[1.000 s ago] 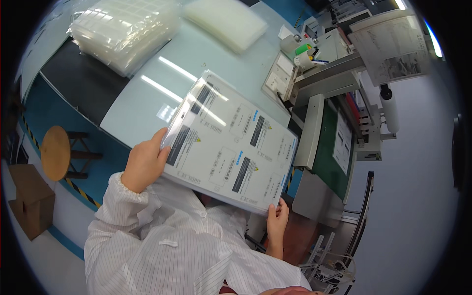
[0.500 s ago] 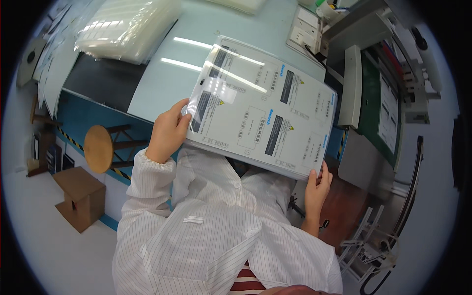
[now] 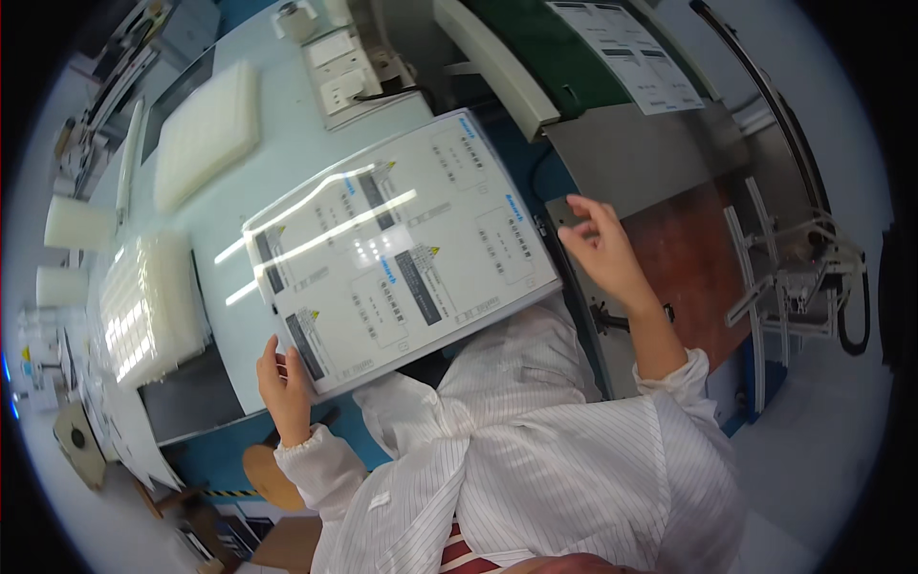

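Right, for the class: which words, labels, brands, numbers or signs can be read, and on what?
Glossy printed sheet: blue lettering, black characters, wording not copied; finest print illegible.
Same sheet: yellow warning triangles.
White sheet on green machine bed: too small to read.
Elsewhere: none legible.

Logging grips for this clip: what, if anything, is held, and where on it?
The left hand is at the left edge of the stack of sheets, near its lower corner; whether it grips or touches cannot be told. The right hand looks empty.
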`<state>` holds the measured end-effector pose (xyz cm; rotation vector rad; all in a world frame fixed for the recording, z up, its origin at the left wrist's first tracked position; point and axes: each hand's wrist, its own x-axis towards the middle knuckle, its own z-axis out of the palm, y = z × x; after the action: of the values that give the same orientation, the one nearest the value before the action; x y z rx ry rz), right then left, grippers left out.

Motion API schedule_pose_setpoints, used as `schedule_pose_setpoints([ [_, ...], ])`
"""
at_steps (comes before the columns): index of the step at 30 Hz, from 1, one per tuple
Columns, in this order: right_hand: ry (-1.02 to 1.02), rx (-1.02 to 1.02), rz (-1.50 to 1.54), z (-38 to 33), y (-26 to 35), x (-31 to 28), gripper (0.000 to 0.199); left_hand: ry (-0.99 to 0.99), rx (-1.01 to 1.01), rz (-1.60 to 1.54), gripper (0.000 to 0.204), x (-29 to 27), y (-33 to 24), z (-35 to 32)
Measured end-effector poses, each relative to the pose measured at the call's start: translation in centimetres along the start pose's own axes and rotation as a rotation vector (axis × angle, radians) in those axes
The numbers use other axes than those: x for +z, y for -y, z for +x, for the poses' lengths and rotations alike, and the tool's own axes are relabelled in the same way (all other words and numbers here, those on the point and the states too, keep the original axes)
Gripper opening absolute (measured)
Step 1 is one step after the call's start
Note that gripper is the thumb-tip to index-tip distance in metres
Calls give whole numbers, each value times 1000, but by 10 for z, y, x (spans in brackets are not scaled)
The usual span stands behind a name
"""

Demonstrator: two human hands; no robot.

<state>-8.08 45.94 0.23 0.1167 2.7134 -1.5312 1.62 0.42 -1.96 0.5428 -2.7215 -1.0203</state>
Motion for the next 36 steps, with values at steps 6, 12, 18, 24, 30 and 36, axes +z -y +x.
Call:
schedule_pose_setpoints([
  [6, -428, 177, 739, 84, -39, -77, 49, -88, 30, -5, 45, 24, 8, 22],
  [12, -736, 384, 1190, 138, -87, -138, 44, -129, 70, 109, 46, 41, 13, 31],
  [18, -731, 458, 1337, 169, -111, -164, 44, -230, 87, 216, 47, 47, 16, 30],
  [24, -782, 579, 1146, 169, -123, -184, 43, -205, 72, 187, 46, 46, 8, 29],
  [30, -935, 668, 1143, 166, -146, -190, 36, -195, 61, 245, 46, 46, 1, 29],
  [36, -896, -70, 854, 172, -43, -175, 26, -235, 76, 244, 44, 47, 2, 28],
])
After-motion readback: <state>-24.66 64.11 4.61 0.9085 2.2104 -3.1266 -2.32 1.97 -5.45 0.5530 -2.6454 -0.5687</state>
